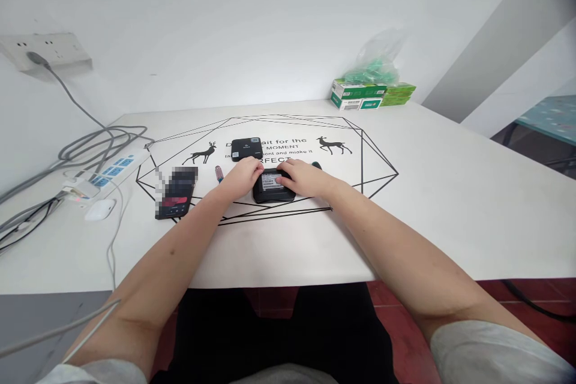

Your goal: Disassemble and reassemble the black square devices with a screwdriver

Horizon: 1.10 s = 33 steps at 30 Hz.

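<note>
A black square device with a white printed label lies on the white table in front of me. My left hand is closed at its upper left corner, fingertips pinched at the edge. My right hand is closed round its upper right side, with the thumb on the label. Just behind the device lies a flat black cover with small stickers. A screwdriver handle shows left of my left hand. Another dark handle end sticks out behind my right hand.
A phone lies at the left, near a white earphone case. A power strip and grey cables fill the far left. Green and white boxes with a plastic bag stand against the wall at the back right.
</note>
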Each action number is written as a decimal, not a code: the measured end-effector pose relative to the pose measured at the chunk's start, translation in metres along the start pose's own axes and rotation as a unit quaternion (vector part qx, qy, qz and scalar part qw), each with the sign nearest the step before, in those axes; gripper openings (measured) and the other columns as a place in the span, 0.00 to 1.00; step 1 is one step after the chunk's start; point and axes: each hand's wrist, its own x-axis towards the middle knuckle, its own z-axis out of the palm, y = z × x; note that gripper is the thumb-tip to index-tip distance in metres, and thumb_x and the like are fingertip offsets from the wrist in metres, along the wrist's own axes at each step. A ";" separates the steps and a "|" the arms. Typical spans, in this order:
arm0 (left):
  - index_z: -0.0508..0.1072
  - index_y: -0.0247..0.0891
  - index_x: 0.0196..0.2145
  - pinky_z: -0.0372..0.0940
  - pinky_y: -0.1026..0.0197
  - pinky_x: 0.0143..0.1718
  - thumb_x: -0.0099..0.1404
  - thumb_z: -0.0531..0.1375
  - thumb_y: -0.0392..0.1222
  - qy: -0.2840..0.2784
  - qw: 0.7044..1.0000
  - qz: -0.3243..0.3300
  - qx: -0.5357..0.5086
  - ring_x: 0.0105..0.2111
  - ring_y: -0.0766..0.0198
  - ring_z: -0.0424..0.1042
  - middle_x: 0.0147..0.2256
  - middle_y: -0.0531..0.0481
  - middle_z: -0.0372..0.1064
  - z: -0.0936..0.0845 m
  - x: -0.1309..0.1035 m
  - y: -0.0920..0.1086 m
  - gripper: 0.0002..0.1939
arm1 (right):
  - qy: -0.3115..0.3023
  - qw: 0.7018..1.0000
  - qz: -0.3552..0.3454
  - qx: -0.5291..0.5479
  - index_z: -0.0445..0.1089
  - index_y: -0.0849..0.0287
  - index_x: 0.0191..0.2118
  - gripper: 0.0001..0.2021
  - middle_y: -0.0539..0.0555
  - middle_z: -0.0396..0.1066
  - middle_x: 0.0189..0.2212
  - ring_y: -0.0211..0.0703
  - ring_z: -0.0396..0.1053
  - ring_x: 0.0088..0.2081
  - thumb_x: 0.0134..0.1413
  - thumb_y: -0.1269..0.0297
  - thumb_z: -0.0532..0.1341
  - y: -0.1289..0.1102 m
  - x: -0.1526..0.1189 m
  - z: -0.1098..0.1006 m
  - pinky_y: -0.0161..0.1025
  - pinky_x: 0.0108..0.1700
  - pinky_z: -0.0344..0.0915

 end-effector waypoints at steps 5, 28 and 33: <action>0.72 0.41 0.38 0.69 0.49 0.54 0.79 0.53 0.36 -0.012 1.000 0.015 0.022 0.47 0.50 0.74 0.42 0.44 0.74 -0.002 -0.002 -0.004 0.11 | -0.005 1.000 0.003 -0.002 0.73 0.61 0.60 0.18 0.68 0.76 0.57 0.63 0.74 0.58 0.76 0.55 0.56 -0.001 -0.001 -0.001 0.56 0.62 0.71; 0.60 0.38 0.77 0.56 0.42 0.73 0.56 0.68 0.71 -0.161 0.983 -0.054 0.072 0.73 0.38 0.54 0.71 0.35 0.60 -0.023 -0.035 0.024 0.60 | -0.064 0.952 0.299 -0.011 0.70 0.64 0.62 0.22 0.72 0.79 0.56 0.64 0.79 0.54 0.68 0.58 0.64 0.025 -0.012 -0.036 0.50 0.51 0.74; 0.60 0.39 0.77 0.55 0.39 0.72 0.56 0.67 0.71 -0.169 0.982 -0.029 0.076 0.71 0.35 0.57 0.70 0.35 0.61 -0.014 -0.039 0.030 0.59 | 0.172 0.958 0.219 0.070 0.61 0.62 0.70 0.28 0.66 0.82 0.45 0.65 0.79 0.50 0.70 0.57 0.59 0.023 -0.011 -0.036 0.56 0.54 0.73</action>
